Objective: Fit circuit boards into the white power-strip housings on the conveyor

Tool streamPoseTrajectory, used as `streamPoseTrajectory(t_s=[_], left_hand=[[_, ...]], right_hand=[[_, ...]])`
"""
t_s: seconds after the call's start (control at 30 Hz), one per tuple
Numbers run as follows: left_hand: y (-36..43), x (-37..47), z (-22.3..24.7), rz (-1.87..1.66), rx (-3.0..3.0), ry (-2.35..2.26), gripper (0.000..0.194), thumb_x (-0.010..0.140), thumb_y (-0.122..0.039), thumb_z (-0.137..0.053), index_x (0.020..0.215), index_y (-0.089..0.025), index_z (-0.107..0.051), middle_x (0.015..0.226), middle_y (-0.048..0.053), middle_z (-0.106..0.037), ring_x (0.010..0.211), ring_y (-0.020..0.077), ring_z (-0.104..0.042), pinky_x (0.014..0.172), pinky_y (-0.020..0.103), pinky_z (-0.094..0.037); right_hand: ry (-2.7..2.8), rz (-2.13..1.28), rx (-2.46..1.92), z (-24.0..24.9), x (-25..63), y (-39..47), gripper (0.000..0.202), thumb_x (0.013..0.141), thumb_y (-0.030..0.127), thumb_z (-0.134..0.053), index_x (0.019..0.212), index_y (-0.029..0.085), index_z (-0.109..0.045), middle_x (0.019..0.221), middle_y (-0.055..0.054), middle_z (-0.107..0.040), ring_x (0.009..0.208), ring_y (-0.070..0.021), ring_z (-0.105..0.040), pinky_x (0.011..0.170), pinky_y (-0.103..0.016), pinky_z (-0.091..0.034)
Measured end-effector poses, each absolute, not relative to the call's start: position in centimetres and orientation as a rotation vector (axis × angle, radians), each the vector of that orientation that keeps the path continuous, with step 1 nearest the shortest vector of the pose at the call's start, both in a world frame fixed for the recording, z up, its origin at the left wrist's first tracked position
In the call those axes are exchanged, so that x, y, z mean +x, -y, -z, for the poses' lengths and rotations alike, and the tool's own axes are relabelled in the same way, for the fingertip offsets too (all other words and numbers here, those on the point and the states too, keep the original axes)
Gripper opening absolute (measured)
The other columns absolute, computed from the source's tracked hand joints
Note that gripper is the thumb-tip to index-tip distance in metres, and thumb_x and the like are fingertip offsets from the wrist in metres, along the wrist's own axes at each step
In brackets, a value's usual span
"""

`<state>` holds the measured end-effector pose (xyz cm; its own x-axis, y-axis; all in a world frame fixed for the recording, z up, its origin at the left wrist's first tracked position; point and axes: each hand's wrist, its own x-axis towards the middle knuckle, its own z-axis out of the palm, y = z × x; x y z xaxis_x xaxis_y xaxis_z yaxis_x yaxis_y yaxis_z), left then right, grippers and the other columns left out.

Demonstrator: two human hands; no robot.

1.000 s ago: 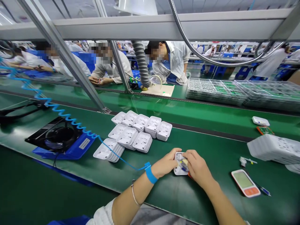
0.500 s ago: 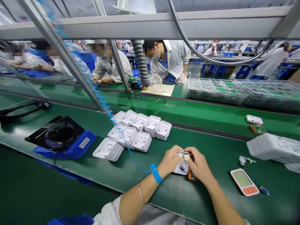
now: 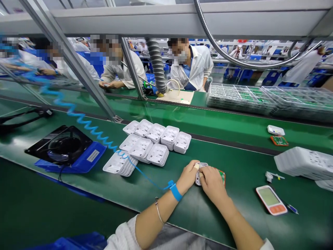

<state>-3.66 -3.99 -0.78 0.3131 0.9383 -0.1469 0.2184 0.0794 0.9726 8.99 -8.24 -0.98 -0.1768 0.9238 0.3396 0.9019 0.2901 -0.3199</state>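
A small white plastic housing (image 3: pixel 198 178) lies on the green bench between my hands, mostly covered by them. My left hand (image 3: pixel 187 176), with a blue strap at the wrist, closes on its left edge, thumb on top. Over its right side lies my right hand (image 3: pixel 212 182), fingers bent and pressed down into the housing; the fingertips are partly hidden. An orange-edged green circuit board (image 3: pixel 222 176) shows just beyond the right hand. Several stacks of white housings (image 3: pixel 156 152) stand to the left of my hands.
To the right are a device with a screen (image 3: pixel 272 200), a pen (image 3: pixel 293 209), a small white part (image 3: pixel 270 177) and stacked white covers (image 3: pixel 303 163). A black fan (image 3: pixel 63 146) rests on blue at the left. A coiled blue cord (image 3: pixel 88 126) runs to my wrist. People sit opposite.
My right hand has moved left over the housing and now covers much of it. The board at its right shows more green. The blue cord has swung left and lower.
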Motion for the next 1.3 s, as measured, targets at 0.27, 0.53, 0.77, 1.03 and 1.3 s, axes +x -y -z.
streamPoseTrajectory(t_s=[0.27,0.53,0.77,1.03,1.3], left_hand=[[3.99,-3.96,1.11,-0.764,1.444,-1.180,0.032,0.085,-0.033,-0.040,0.104,-0.019,-0.060,0.103,0.004,-0.065,0.096,0.0187,-0.057,0.085,0.028,-0.043],[3.95,-4.12,0.96,-0.736,1.472,-1.209,0.033,0.084,-0.033,-0.038,0.103,-0.020,-0.062,0.101,0.004,-0.066,0.094,0.0188,-0.058,0.082,0.027,-0.044],[4.05,-4.10,1.06,-0.715,1.419,-1.207,0.034,0.083,-0.032,-0.039,0.107,-0.021,-0.061,0.095,0.003,-0.066,0.088,0.0179,-0.058,0.077,0.026,-0.045],[4.07,-3.96,0.74,-0.716,1.444,-1.252,0.034,0.083,-0.030,-0.039,0.106,-0.021,-0.062,0.103,0.004,-0.066,0.093,0.0196,-0.059,0.079,0.027,-0.045],[4.39,-4.18,0.44,-0.685,1.567,-1.277,0.034,0.085,-0.029,-0.037,0.107,-0.020,-0.061,0.106,0.005,-0.066,0.098,0.0212,-0.058,0.085,0.030,-0.043]], right_hand=[[2.150,0.021,-1.620,1.11,8.96,8.23,0.016,0.084,0.014,-0.037,0.082,0.017,-0.053,0.077,-0.005,-0.052,0.072,-0.0186,-0.044,0.067,-0.031,-0.030],[2.114,0.116,-1.575,1.39,8.88,8.16,0.015,0.084,0.016,-0.037,0.078,0.018,-0.051,0.073,-0.004,-0.049,0.071,-0.0188,-0.042,0.067,-0.030,-0.031],[2.112,0.078,-1.606,1.59,8.78,7.92,0.014,0.085,0.017,-0.038,0.076,0.019,-0.048,0.072,-0.004,-0.048,0.071,-0.0189,-0.042,0.066,-0.030,-0.032],[2.169,-0.015,-1.589,1.54,9.05,7.97,0.015,0.084,0.014,-0.037,0.076,0.018,-0.049,0.075,-0.004,-0.049,0.072,-0.0184,-0.042,0.067,-0.030,-0.032],[2.236,-0.015,-1.507,1.74,8.99,7.99,0.019,0.085,0.015,-0.036,0.078,0.016,-0.053,0.076,-0.006,-0.050,0.073,-0.0193,-0.041,0.068,-0.032,-0.033]])
